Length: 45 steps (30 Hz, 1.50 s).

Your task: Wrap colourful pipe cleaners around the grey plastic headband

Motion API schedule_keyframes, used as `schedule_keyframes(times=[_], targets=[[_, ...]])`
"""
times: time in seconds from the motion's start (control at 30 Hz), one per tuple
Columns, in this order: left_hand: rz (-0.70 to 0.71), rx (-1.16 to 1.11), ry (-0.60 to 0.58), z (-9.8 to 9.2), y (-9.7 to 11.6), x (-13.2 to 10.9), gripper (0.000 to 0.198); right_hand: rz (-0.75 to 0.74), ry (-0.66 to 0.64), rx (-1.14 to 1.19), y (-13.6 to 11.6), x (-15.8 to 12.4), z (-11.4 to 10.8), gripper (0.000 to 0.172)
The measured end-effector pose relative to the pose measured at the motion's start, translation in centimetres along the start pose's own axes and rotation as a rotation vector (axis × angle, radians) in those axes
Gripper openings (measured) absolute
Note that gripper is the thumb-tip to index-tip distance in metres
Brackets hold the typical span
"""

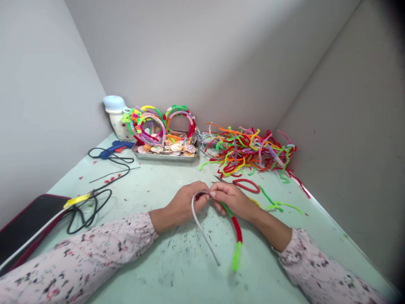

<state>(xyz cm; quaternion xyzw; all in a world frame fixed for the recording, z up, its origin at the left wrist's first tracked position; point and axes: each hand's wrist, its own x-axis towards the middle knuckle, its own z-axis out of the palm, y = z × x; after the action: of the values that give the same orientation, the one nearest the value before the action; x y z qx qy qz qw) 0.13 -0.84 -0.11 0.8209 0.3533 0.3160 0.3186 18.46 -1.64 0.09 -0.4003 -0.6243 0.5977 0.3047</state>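
Both my hands meet at the middle of the table on a thin white headband (202,230). My left hand (183,204) is closed around the top of its bare white arc. My right hand (232,198) pinches the same top, where green and red pipe cleaner (236,236) is wound along the band's right leg down to a bright green tip. Both legs of the band point toward me and rest near the tabletop. Just beyond my right hand lie red-handled scissors (245,185).
A loose heap of coloured pipe cleaners (249,150) lies at the back right. A metal tray (166,155) holds shells and finished wrapped headbands (158,120). A blue glue gun (115,147) with black cord, a white jar (116,116) and a dark tablet (25,219) sit left.
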Motion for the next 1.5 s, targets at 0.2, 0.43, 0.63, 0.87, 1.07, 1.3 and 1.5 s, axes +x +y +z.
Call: schedule_keyframes(times=[0.2, 0.43, 0.63, 0.87, 1.07, 1.3, 1.5], targets=[[0.032, -0.026, -0.008, 0.1, -0.1, -0.1, 0.014, 0.020, -0.001, 0.009, 0.0, 0.0, -0.1, 0.017], [0.102, 0.009, -0.005, -0.1, 0.0, -0.3, 0.016, 0.028, -0.030, 0.045, 0.1, 0.1, -0.3, 0.015], [0.155, 0.047, -0.012, -0.2, 0.1, -0.4, 0.016, 0.023, -0.054, 0.056, 0.4, 0.1, -0.6, 0.015], [0.196, 0.189, -0.021, -0.3, 0.2, -0.7, 0.018, 0.023, -0.077, 0.067, 0.3, 0.2, -0.9, 0.014], [0.219, 0.327, 0.009, -0.3, 0.2, -0.8, 0.021, 0.015, -0.080, 0.073, 0.2, 0.2, -0.9, 0.014], [0.224, 0.367, 0.120, -0.3, 0.2, -0.5, 0.020, -0.006, -0.041, 0.080, 0.2, 0.1, -0.7, 0.016], [0.141, 0.439, 0.429, -0.7, 1.0, -0.2, 0.024, -0.035, 0.094, 0.131, -0.1, 0.2, -0.1, 0.017]])
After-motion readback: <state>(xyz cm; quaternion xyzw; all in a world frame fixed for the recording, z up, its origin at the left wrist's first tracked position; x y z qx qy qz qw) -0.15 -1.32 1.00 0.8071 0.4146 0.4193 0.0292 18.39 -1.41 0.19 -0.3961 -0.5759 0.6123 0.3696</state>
